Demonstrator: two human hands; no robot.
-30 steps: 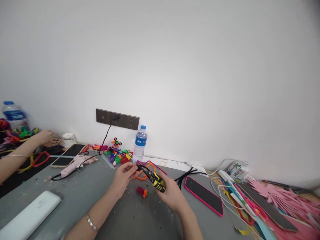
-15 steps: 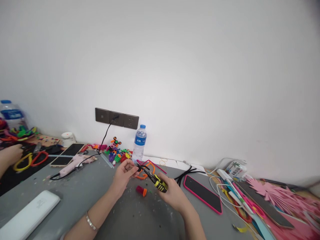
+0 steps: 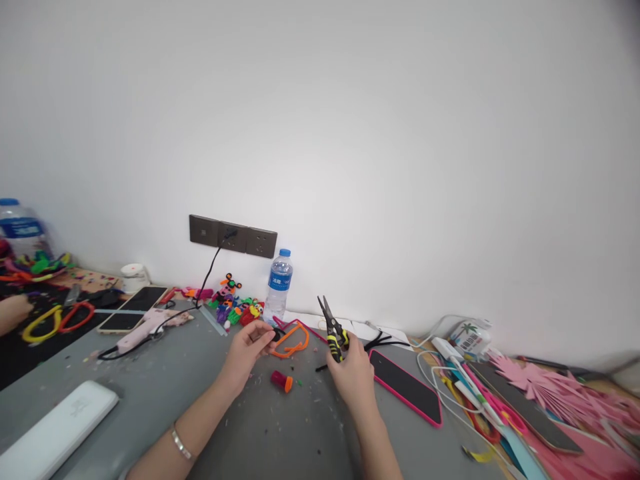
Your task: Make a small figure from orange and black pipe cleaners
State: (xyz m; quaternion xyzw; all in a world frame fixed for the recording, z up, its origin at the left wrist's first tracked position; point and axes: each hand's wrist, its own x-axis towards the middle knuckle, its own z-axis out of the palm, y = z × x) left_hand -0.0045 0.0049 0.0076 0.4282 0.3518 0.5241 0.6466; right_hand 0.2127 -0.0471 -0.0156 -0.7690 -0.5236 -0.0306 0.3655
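Observation:
Between thumb and fingertips, my left hand (image 3: 250, 350) pinches a small black pipe cleaner coil (image 3: 277, 334). My right hand (image 3: 353, 373) is wrapped round the yellow-and-black handles of a pair of pliers (image 3: 334, 332). The pliers point up and away, their jaws slightly parted with nothing visible between them, clear of the coil. A short black pipe cleaner piece (image 3: 321, 368) pokes out on the table beside my right hand. Below the coil lies a dark red roll with an orange end (image 3: 283, 381). Bent orange pipe cleaner (image 3: 295, 343) lies just behind my left fingertips.
A water bottle (image 3: 279, 287) stands by the wall near small colourful figures (image 3: 240, 310). At left are a glue gun (image 3: 145, 330), scissors (image 3: 60, 320) and another person's hand (image 3: 14, 313). A pink-edged phone (image 3: 407, 388) and black pipe cleaners (image 3: 383, 341) lie at right. A white power bank (image 3: 60, 430) sits front left.
The pliers have moved right and tipped upright, away from the coil. The black strand that stuck out from the coil no longer shows there. My left hand has hardly moved.

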